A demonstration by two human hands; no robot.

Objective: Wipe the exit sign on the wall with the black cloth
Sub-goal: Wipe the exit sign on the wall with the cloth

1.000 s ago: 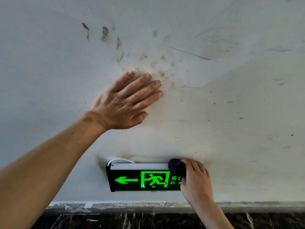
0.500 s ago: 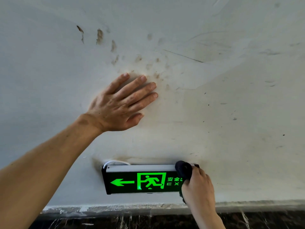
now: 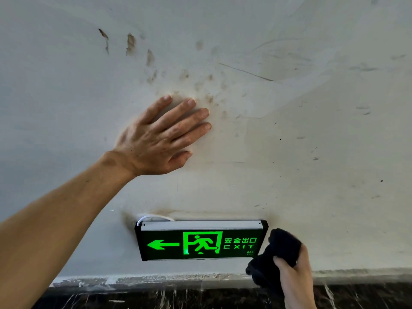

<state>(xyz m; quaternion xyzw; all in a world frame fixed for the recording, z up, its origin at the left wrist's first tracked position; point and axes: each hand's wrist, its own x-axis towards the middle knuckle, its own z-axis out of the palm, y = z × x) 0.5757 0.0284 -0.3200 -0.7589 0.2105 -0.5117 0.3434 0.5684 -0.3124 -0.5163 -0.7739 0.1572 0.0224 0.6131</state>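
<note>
The exit sign (image 3: pixel 200 240) hangs low on the white wall, black with a lit green arrow, running figure and the word EXIT, all fully visible. My right hand (image 3: pixel 294 275) grips the bunched black cloth (image 3: pixel 276 253) just off the sign's right end, the cloth beside its lower right corner. My left hand (image 3: pixel 160 137) lies flat on the wall above the sign, fingers spread, holding nothing.
The wall (image 3: pixel 312 141) carries brown smudges and scuff marks above my left hand. A white cable (image 3: pixel 153 217) loops out behind the sign's top left. Below runs a chipped pale skirting edge (image 3: pixel 156 279) over dark marbled stone.
My right hand has slid the cloth rightward off the sign's face and top, uncovering the EXIT lettering. My left hand has stayed flat on the wall.
</note>
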